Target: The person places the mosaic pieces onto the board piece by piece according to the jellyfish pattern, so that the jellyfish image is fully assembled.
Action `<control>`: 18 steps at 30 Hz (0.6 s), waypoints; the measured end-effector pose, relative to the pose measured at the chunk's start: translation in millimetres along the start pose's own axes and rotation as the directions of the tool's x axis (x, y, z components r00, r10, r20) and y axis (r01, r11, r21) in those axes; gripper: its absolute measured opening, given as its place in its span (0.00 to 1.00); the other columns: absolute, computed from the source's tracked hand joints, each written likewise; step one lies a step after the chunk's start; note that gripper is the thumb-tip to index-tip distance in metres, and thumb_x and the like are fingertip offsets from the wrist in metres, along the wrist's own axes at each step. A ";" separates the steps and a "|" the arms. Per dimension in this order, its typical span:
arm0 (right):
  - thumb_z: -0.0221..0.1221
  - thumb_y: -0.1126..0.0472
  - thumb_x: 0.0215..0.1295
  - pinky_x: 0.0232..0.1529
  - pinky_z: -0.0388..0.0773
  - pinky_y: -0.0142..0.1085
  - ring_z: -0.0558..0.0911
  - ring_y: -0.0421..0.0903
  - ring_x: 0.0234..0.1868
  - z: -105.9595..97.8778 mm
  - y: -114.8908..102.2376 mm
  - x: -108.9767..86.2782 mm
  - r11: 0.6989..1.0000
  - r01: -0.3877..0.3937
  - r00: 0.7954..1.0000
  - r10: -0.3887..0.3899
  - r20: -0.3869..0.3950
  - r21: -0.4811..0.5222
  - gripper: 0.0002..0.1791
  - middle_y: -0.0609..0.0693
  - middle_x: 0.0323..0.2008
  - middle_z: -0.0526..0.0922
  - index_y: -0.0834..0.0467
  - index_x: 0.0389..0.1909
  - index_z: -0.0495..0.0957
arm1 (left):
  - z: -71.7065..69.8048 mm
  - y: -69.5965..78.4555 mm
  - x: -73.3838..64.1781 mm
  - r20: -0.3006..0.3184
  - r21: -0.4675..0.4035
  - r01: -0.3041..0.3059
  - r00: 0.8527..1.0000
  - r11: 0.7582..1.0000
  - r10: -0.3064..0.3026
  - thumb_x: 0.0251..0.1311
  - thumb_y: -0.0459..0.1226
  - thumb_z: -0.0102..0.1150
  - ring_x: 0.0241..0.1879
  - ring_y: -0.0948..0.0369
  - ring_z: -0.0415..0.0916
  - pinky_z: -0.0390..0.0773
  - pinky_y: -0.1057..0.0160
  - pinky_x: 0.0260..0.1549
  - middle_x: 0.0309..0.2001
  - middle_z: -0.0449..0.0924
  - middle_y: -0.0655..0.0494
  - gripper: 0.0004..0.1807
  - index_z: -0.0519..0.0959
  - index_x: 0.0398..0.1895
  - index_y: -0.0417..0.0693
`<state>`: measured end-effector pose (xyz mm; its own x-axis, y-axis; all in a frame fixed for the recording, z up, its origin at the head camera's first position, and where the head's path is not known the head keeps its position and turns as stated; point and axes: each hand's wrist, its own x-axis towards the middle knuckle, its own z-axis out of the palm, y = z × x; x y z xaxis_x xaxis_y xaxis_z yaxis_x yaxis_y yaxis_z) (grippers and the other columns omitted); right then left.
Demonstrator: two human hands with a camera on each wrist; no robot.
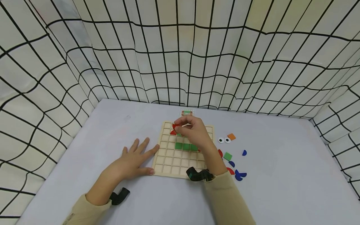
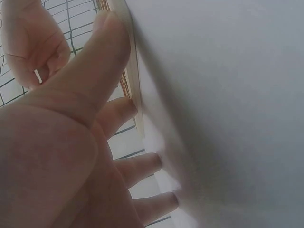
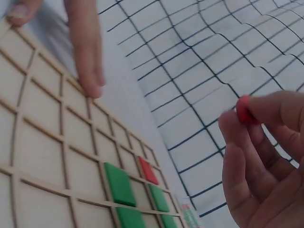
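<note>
My right hand (image 1: 194, 131) is over the far part of a wooden grid board (image 1: 168, 161), pinching a small red piece (image 3: 244, 110) between thumb and fingertip. Under it, a red piece (image 1: 173, 132) lies in a cell beside green squares, which the hand partly hides. A row of green square tiles (image 1: 186, 146) fills cells nearer the middle. My left hand (image 1: 127, 162) rests on the white table with fingers spread, its thumb (image 2: 111, 40) and index finger against the board's left edge.
Right of the board lie two white eye pieces (image 1: 224, 140), an orange square (image 1: 231, 136), a green square (image 1: 227, 156), several blue pieces (image 1: 238, 177) and red curved pieces (image 1: 230, 171). Behind the board is a small picture card (image 1: 187, 112). Black netting (image 1: 177, 51) surrounds the table.
</note>
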<state>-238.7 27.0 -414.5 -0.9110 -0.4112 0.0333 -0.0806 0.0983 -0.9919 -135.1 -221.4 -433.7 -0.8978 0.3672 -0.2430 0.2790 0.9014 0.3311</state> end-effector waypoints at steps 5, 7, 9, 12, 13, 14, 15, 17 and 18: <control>0.65 0.62 0.65 0.40 0.80 0.39 0.83 0.51 0.39 9.3 12.3 1.0 0.988 -0.022 1.000 0.019 -0.018 -0.153 0.06 0.48 0.39 0.86 0.53 0.41 0.84 | -1.1 1.5 1.7 0.002 0.009 0.002 1.000 1.000 -0.002 0.57 0.61 0.62 0.74 0.28 0.37 0.46 0.18 0.58 0.79 0.44 0.36 0.48 0.56 0.79 0.60; 0.66 0.61 0.64 0.38 0.79 0.36 0.82 0.47 0.37 12.8 16.5 0.1 0.978 -0.029 0.999 0.025 -0.024 -0.206 0.05 0.47 0.38 0.85 0.51 0.40 0.85 | -0.6 1.3 1.8 0.003 0.009 0.005 1.000 1.000 -0.005 0.56 0.61 0.62 0.74 0.28 0.38 0.46 0.18 0.58 0.79 0.44 0.36 0.48 0.57 0.79 0.60; 0.66 0.61 0.64 0.37 0.79 0.36 0.81 0.46 0.36 15.4 20.8 -0.3 0.968 -0.047 0.999 0.041 -0.028 -0.245 0.05 0.46 0.37 0.84 0.50 0.40 0.85 | 0.1 1.0 2.2 0.004 0.010 0.008 1.000 1.000 -0.008 0.56 0.61 0.63 0.74 0.28 0.37 0.46 0.18 0.58 0.79 0.44 0.36 0.48 0.57 0.79 0.61; 0.65 0.61 0.64 0.38 0.79 0.37 0.82 0.44 0.36 18.2 25.8 0.4 0.945 -0.061 0.998 0.054 -0.031 -0.321 0.05 0.44 0.37 0.84 0.49 0.39 0.85 | 0.2 1.3 2.5 0.002 0.014 0.008 1.000 1.000 -0.008 0.56 0.61 0.63 0.74 0.28 0.37 0.46 0.18 0.58 0.79 0.44 0.36 0.49 0.57 0.79 0.61; 0.65 0.61 0.64 0.39 0.79 0.37 0.82 0.44 0.35 19.0 26.9 0.8 0.937 -0.064 0.998 0.058 -0.030 -0.344 0.05 0.43 0.36 0.85 0.49 0.39 0.85 | -0.2 1.4 2.3 0.001 0.016 0.009 1.000 1.000 -0.009 0.56 0.61 0.63 0.74 0.28 0.37 0.46 0.18 0.58 0.79 0.44 0.36 0.49 0.56 0.79 0.61; 0.65 0.62 0.64 0.39 0.79 0.37 0.82 0.43 0.35 19.8 28.2 1.2 0.928 -0.062 0.998 0.056 -0.027 -0.368 0.06 0.42 0.36 0.84 0.49 0.39 0.86 | -0.4 1.5 2.2 -0.001 0.016 0.008 1.000 1.000 -0.008 0.56 0.61 0.63 0.74 0.28 0.38 0.46 0.18 0.58 0.79 0.44 0.36 0.49 0.57 0.79 0.61; 0.65 0.62 0.63 0.39 0.79 0.37 0.81 0.43 0.35 20.6 29.2 1.4 0.920 -0.060 0.998 0.055 -0.023 -0.388 0.06 0.42 0.35 0.84 0.49 0.39 0.86 | -0.7 1.6 2.1 -0.001 0.017 0.010 1.000 1.000 -0.010 0.56 0.61 0.63 0.74 0.28 0.38 0.46 0.18 0.58 0.79 0.44 0.36 0.49 0.57 0.79 0.61; 0.65 0.61 0.63 0.40 0.78 0.37 0.81 0.43 0.35 22.0 30.8 1.5 0.907 -0.056 0.998 0.054 -0.015 -0.417 0.05 0.42 0.34 0.84 0.49 0.38 0.86 | -1.2 1.8 1.7 -0.005 0.020 0.007 1.000 1.000 -0.007 0.56 0.61 0.63 0.74 0.27 0.38 0.47 0.18 0.58 0.79 0.45 0.36 0.49 0.57 0.79 0.60; 0.65 0.61 0.63 0.40 0.78 0.37 0.80 0.43 0.34 22.6 31.8 1.6 0.902 -0.052 0.999 0.053 -0.009 -0.429 0.05 0.41 0.33 0.84 0.49 0.38 0.86 | -1.4 1.9 1.5 -0.004 0.021 0.008 1.000 1.000 -0.008 0.56 0.61 0.63 0.74 0.27 0.38 0.47 0.18 0.58 0.79 0.45 0.36 0.49 0.57 0.79 0.60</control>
<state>-233.6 9.0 -448.8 -0.9177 -0.3969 -0.0186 -0.1987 0.4990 -0.8435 -136.4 -219.5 -432.1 -0.9015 0.3590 -0.2417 0.2788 0.9089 0.3101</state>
